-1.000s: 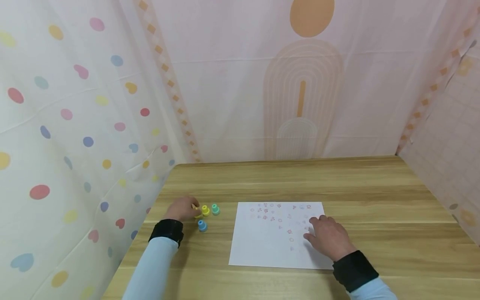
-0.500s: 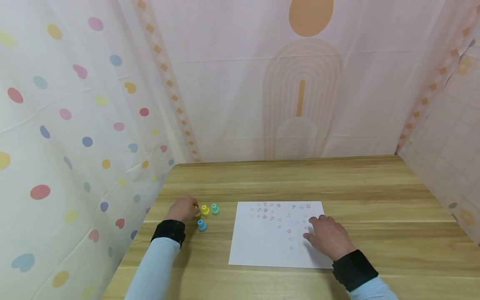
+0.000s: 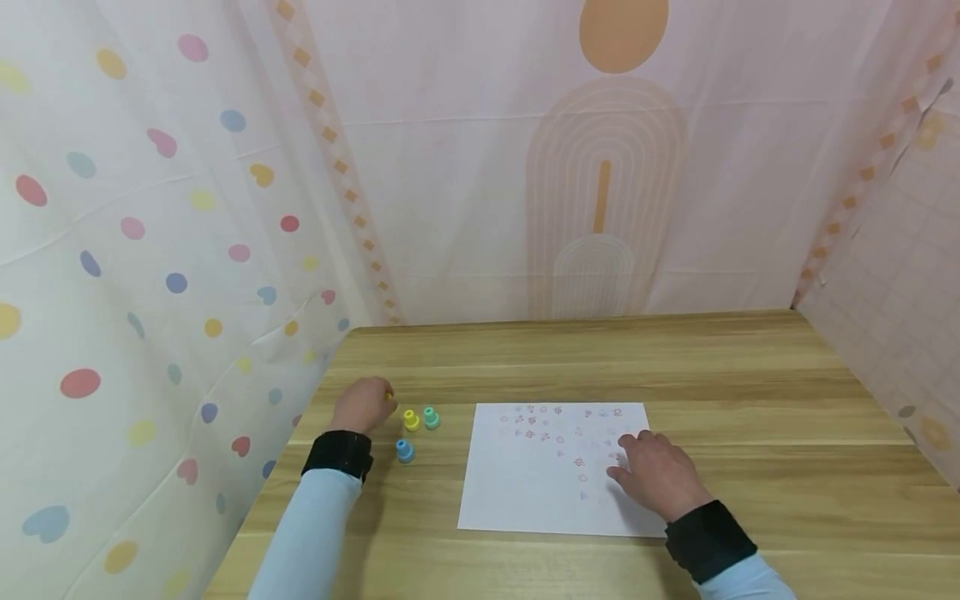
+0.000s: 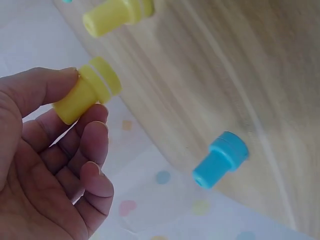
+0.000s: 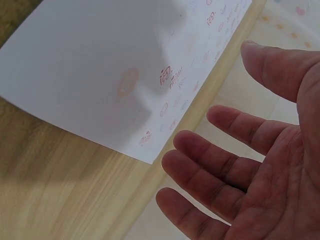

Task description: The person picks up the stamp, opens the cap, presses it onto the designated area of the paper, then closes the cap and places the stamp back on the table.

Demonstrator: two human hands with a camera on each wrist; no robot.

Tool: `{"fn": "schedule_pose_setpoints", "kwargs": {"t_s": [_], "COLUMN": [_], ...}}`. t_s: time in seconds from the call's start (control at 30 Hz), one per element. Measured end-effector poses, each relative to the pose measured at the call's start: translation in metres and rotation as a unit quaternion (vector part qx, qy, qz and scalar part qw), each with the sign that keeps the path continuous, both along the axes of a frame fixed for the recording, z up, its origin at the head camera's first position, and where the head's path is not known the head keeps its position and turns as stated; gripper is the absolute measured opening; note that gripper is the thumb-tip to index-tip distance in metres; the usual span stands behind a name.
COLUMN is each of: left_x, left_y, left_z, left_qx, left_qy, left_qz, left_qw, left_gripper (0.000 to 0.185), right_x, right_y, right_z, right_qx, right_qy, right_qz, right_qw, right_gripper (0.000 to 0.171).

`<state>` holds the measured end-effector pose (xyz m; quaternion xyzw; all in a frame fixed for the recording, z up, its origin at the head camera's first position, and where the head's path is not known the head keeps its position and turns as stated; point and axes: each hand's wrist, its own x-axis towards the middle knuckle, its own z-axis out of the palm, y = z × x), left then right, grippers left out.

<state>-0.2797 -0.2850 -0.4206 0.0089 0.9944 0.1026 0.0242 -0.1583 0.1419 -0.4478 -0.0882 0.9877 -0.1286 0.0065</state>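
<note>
My left hand [image 3: 362, 406] pinches a small yellow stamp [image 4: 87, 92] between thumb and fingertips. In the left wrist view its wide banded end points away from the palm, and the table lies beyond it. Just to the right of this hand, a second yellow stamp [image 3: 411, 420] and a teal stamp [image 3: 431, 417] stand side by side. A blue stamp [image 3: 405, 451] stands nearer to me. My right hand [image 3: 660, 471] hovers over the right part of a white paper [image 3: 517, 492], with fingers apart and nothing in them, as the right wrist view shows.
Small red, pink and purple prints [image 5: 165, 76] cover the upper and right parts of the paper. The wooden table [image 3: 570, 358] meets a patterned cloth [image 3: 465, 208] at the back. A dotted cloth [image 3: 150, 333] hangs along the left side.
My left hand has lifted and moved away from the second yellow stamp, taking the pinched yellow stamp with it. The right hand and the paper stay where they were.
</note>
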Motion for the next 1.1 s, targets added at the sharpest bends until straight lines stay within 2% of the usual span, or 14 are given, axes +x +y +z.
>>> {"fn": "schedule_pose_setpoints", "kwargs": {"t_s": [0.3,0.73,1.1], "left_x": [0.004,0.014,0.020], "left_y": [0.018,0.048,0.074], "left_z": [0.005,0.004,-0.004], "left_qx": [0.006,0.038,0.054], "left_qy": [0.025,0.029,0.073], "left_qz": [-0.012,-0.023,-0.070], "left_qw": [0.9996,0.9986,0.9935], "left_gripper": [0.027,0.026,0.021], "right_x": [-0.001,-0.001,-0.003], "right_y": [-0.001,-0.001,-0.001], "right_z": [-0.001,-0.002,-0.001], "right_qx": [-0.001,-0.008,-0.011], "right_qy": [-0.009,-0.006,-0.008], "right_qz": [-0.004,-0.006,-0.007], "right_qw": [1.000,1.000,1.000], "right_gripper": [0.045,0.045,0.045]}}
